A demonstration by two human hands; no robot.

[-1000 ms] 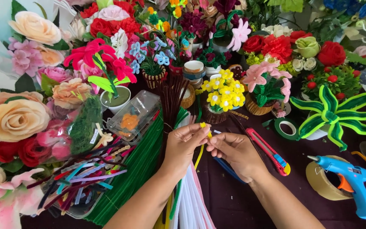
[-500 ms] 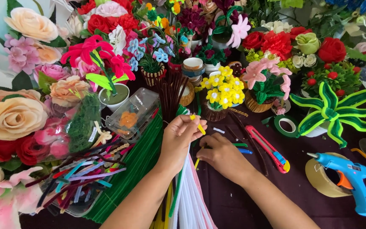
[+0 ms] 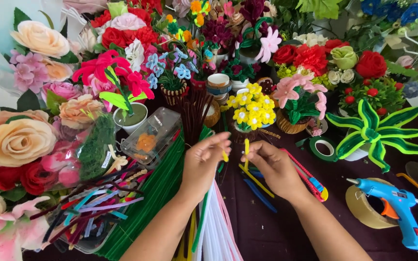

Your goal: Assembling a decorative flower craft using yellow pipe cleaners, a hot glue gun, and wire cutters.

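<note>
My left hand (image 3: pixel 204 162) and my right hand (image 3: pixel 273 166) meet over a dark table in the head view. Both pinch a yellow pipe cleaner (image 3: pixel 246 151). The right fingers hold its upright bent end, and the left fingertips grip the other end near the thumb. Its tail runs down and to the right under my right hand. Under my wrists lie bundles of green pipe cleaners (image 3: pixel 151 203) and white and pink pipe cleaners (image 3: pixel 218 232). A small pot of yellow pipe-cleaner flowers (image 3: pixel 252 108) stands just behind my hands.
Artificial flowers crowd the left and back. A clear plastic box (image 3: pixel 150 136), a red-handled cutter (image 3: pixel 310 180), green floral tape (image 3: pixel 321 149), a blue glue gun (image 3: pixel 397 208) on a tape roll (image 3: pixel 364 209), and a green striped pipe-cleaner plant (image 3: pixel 376 133) surround the hands.
My hands have shifted slightly and drawn apart along the yellow pipe cleaner; its end now stands upright between my right fingers.
</note>
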